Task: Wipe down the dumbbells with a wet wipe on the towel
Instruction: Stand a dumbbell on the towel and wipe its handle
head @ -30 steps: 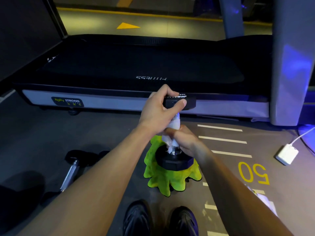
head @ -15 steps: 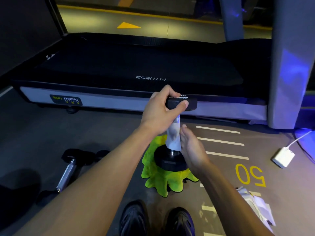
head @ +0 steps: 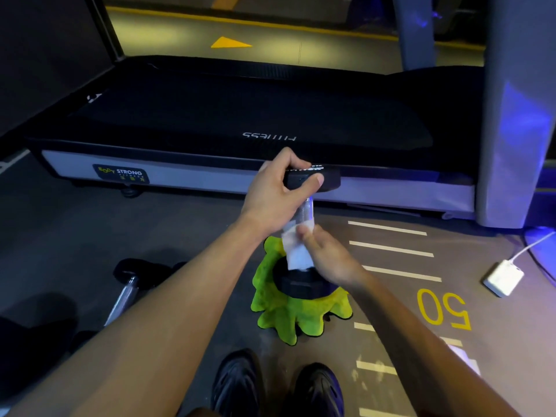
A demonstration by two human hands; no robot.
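On the floor, centre: a crumpled lime-green towel [head: 296, 317] with dark edging, spread in front of a treadmill [head: 240, 121].
Dumbbell on the towel: the upright dumbbell [head: 302, 282] stands on end — its lower black head sits on the cloth, its upper black head is up at treadmill-frame height, and a shiny metal handle runs between them.
Left hand: the left hand [head: 278, 194] is closed over the upper head, thumb across its near face and fingers curled over the top edge, holding it vertical.
Right hand: the right hand [head: 326, 255] presses a white wet wipe [head: 296, 249] to the lower part of the handle; thumb and fingers are pinched together on the wipe.
Wet wipe: creased, folded round the bar, its bottom edge touching the lower head.
Second dumbbell: another dumbbell [head: 129, 291] lies on its side on the bare floor to the left — well apart from the towel, chrome handle and black heads.
Near edge: two black shoes [head: 276, 386], just behind the towel.
Right side: a white charger block [head: 503, 281] with its cable, beside a yellow painted "50".
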